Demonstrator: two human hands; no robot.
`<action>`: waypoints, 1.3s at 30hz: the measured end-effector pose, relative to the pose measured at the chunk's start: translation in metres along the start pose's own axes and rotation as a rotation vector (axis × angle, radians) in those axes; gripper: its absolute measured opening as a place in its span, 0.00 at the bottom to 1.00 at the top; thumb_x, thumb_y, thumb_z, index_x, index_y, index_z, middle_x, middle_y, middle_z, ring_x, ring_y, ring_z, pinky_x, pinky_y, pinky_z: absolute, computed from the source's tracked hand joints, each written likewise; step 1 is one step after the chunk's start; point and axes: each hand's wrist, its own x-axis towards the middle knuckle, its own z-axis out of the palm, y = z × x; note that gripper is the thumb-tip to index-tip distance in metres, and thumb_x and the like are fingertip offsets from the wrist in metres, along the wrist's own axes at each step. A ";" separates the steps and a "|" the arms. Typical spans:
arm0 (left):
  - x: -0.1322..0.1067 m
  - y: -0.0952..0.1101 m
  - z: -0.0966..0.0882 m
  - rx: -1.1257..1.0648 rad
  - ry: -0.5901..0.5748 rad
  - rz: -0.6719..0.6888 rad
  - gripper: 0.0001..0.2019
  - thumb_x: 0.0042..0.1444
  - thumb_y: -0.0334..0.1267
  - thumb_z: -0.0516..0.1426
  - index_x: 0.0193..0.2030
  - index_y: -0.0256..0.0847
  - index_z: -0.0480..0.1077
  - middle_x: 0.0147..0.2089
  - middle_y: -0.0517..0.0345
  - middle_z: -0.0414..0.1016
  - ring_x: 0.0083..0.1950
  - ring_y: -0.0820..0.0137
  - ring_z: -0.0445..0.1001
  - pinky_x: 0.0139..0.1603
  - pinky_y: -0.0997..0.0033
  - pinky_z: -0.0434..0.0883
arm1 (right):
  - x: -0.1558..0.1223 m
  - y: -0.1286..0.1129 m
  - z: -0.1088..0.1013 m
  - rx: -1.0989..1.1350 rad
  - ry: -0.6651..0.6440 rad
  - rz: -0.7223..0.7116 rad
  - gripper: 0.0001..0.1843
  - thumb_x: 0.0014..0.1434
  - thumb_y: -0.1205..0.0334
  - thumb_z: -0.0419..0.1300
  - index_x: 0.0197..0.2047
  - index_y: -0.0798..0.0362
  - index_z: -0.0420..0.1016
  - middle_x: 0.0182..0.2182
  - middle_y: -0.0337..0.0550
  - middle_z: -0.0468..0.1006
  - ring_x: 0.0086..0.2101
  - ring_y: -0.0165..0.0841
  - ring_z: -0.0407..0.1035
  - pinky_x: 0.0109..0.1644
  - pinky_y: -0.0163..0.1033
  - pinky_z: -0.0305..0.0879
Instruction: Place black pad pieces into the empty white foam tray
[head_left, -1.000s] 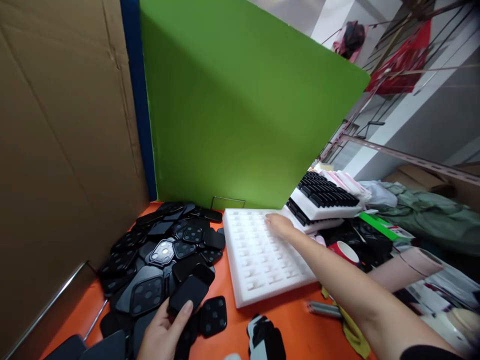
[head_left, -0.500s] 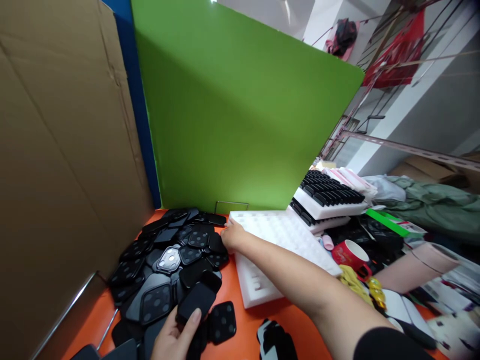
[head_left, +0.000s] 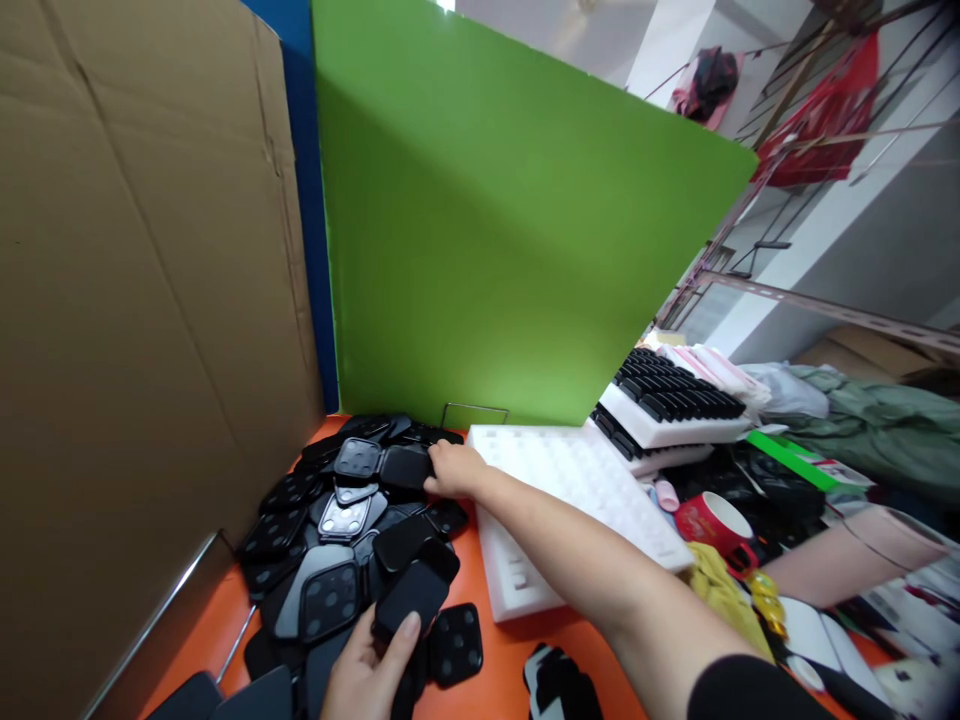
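Observation:
My left hand [head_left: 369,665] is closed around a small stack of black square cases [head_left: 414,598], thumb on top. Farther up, my right hand [head_left: 457,470] pinches the edge of an opened black hinged case [head_left: 405,467], whose other half shows round dots inside. Beneath and around it spreads a pile of similar black cases [head_left: 330,598], some lying open. One open half [head_left: 456,643] lies on the orange table just right of my left hand. Beside my right forearm is a white foam tray [head_left: 555,470] with rows of slots.
Cardboard [head_left: 150,300] walls the left side, and a green board [head_left: 480,230] stands behind. Foam trays filled with black cases [head_left: 675,400] are stacked at the right, near a red mug [head_left: 712,520], a yellow cloth [head_left: 716,590] and a pinkish cylinder [head_left: 855,555]. A black-and-white object [head_left: 559,685] lies in front.
My right hand has moved slightly left over the pile and now has an opened case in its fingers. My left hand keeps its stack. The whole view has shifted a little.

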 end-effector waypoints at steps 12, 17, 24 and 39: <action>0.001 0.000 0.001 0.031 0.022 -0.040 0.26 0.37 0.54 0.63 0.42 0.41 0.68 0.47 0.52 0.76 0.52 0.55 0.70 0.52 0.62 0.67 | -0.108 0.088 -0.019 0.169 0.122 0.120 0.22 0.56 0.55 0.54 0.54 0.48 0.66 0.54 0.47 0.65 0.53 0.40 0.58 0.55 0.44 0.54; 0.002 -0.003 -0.001 0.059 0.009 -0.043 0.30 0.37 0.55 0.63 0.45 0.42 0.66 0.48 0.53 0.75 0.54 0.57 0.68 0.54 0.65 0.66 | -0.100 0.094 -0.011 0.161 0.110 0.234 0.22 0.50 0.47 0.59 0.49 0.43 0.71 0.52 0.46 0.64 0.51 0.45 0.58 0.52 0.50 0.53; 0.001 0.001 -0.001 0.123 0.025 -0.057 0.29 0.35 0.57 0.63 0.42 0.40 0.68 0.42 0.52 0.78 0.49 0.55 0.72 0.50 0.63 0.69 | -0.087 0.070 -0.024 0.189 0.141 0.309 0.18 0.52 0.50 0.59 0.45 0.46 0.73 0.50 0.48 0.65 0.50 0.46 0.57 0.51 0.52 0.53; -0.012 -0.004 0.010 0.406 -0.113 0.326 0.23 0.49 0.48 0.58 0.51 0.43 0.68 0.50 0.52 0.74 0.51 0.59 0.72 0.48 0.66 0.72 | -0.100 0.048 -0.081 0.492 0.149 -0.006 0.13 0.60 0.61 0.51 0.46 0.53 0.71 0.41 0.40 0.76 0.40 0.31 0.68 0.43 0.32 0.61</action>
